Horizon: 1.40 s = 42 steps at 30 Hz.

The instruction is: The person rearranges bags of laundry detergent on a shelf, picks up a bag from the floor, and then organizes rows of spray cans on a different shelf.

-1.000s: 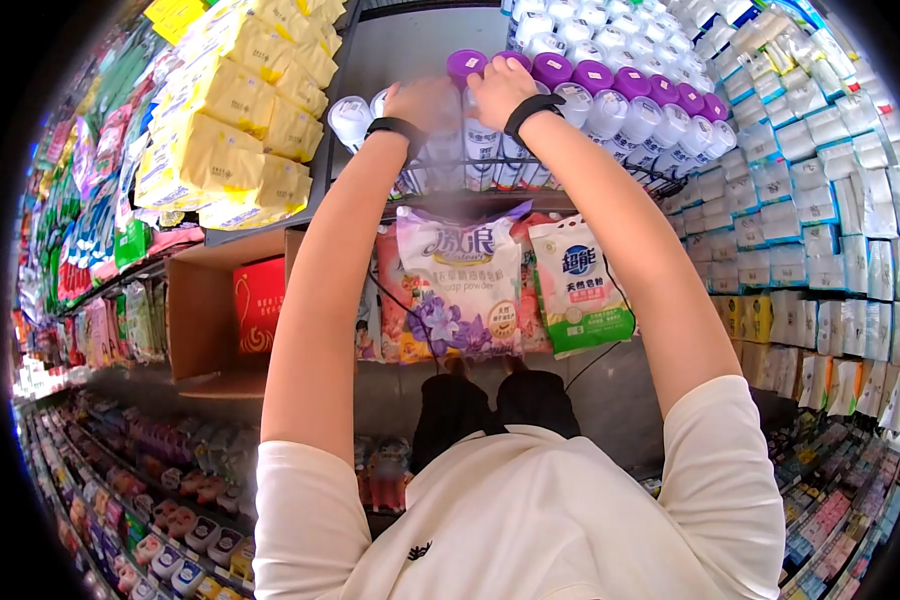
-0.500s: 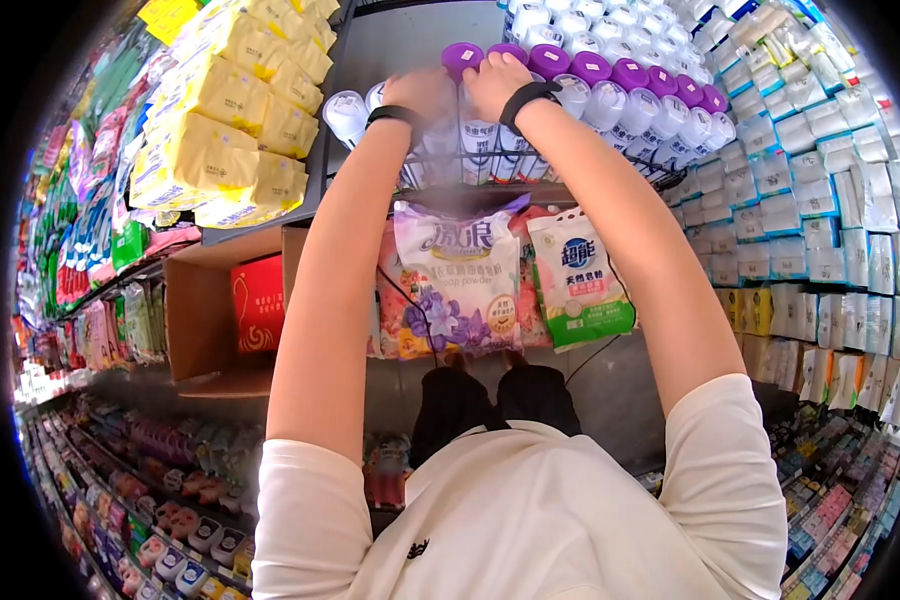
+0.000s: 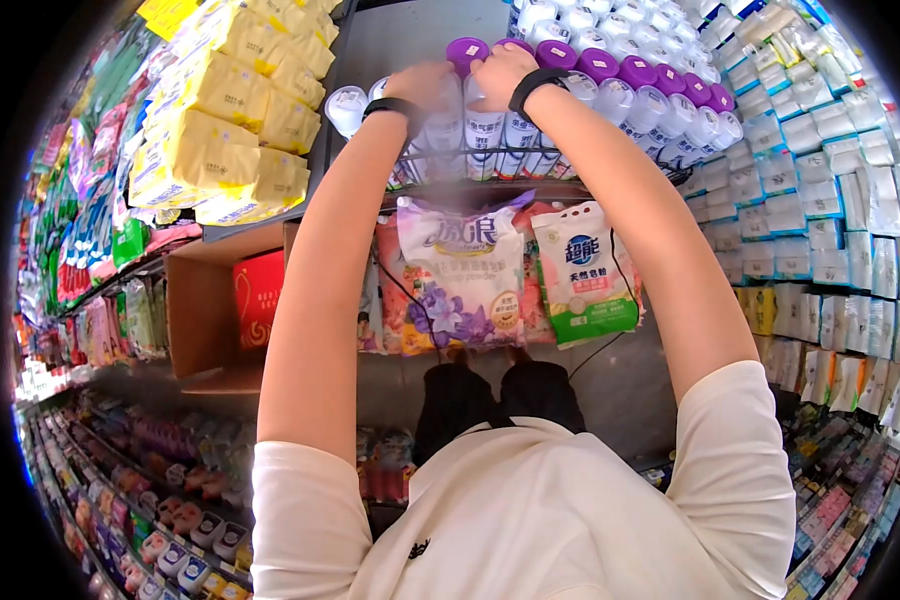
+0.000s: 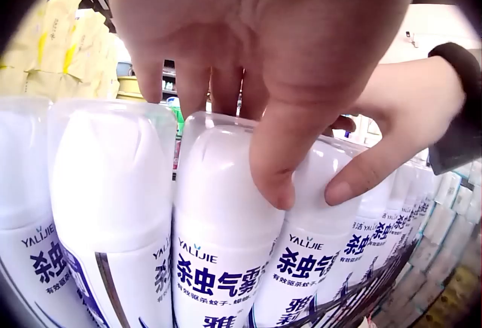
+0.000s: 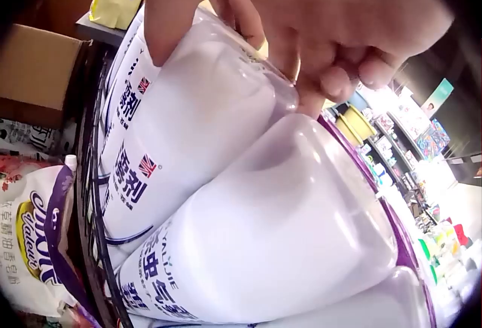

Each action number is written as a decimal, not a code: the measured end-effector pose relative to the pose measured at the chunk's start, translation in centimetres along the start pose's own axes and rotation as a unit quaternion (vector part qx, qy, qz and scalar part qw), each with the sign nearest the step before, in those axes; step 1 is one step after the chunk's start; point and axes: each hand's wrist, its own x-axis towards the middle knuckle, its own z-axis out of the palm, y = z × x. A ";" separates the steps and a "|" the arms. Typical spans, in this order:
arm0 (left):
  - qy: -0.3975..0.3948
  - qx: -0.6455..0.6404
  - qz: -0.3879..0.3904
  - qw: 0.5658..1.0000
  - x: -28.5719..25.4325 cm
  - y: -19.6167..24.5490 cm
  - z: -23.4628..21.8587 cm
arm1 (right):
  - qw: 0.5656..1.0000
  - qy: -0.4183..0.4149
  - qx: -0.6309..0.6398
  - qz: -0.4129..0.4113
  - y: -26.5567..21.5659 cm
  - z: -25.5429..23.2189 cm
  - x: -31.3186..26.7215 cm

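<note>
White insecticide spray cans (image 4: 218, 230) with clear caps stand upright in a front row. My left hand (image 3: 417, 90) reaches down over one of them; in the left wrist view its thumb (image 4: 273, 170) lies on the near side of the cap and the fingers go behind it. Just to the right, my right hand (image 3: 503, 78) grips the top of the neighbouring spray can (image 5: 203, 87), thumb in front and fingers at the back. Purple-capped cans (image 3: 597, 65) stand behind this row.
A black wire rail (image 3: 470, 155) runs along the shelf front. Yellow tissue packs (image 3: 195, 150) are stacked at left, above an open cardboard box (image 3: 195, 310). Soap powder bags (image 3: 460, 270) stand below the rail. White packets (image 3: 810, 200) cover the right side.
The head view has shifted slightly. Both hands stay at the tops of the front-row cans, with little visible movement.
</note>
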 end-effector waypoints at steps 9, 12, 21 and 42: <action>-0.038 0.002 -0.047 0.998 -0.1 1.6 -1.3 | 0.999 0.007 0.012 0.037 -0.3 0.7 0.0; -0.043 0.027 -0.061 0.997 -0.8 3.5 -2.4 | 0.996 0.038 0.021 0.081 -1.0 2.1 0.1; -0.014 0.051 -0.039 0.998 -0.6 1.8 -0.6 | 0.989 0.035 0.061 0.128 -1.9 2.5 0.0; 0.021 0.062 -0.055 0.996 -0.2 1.4 0.9 | 0.989 0.071 0.047 0.123 -2.1 3.0 -0.4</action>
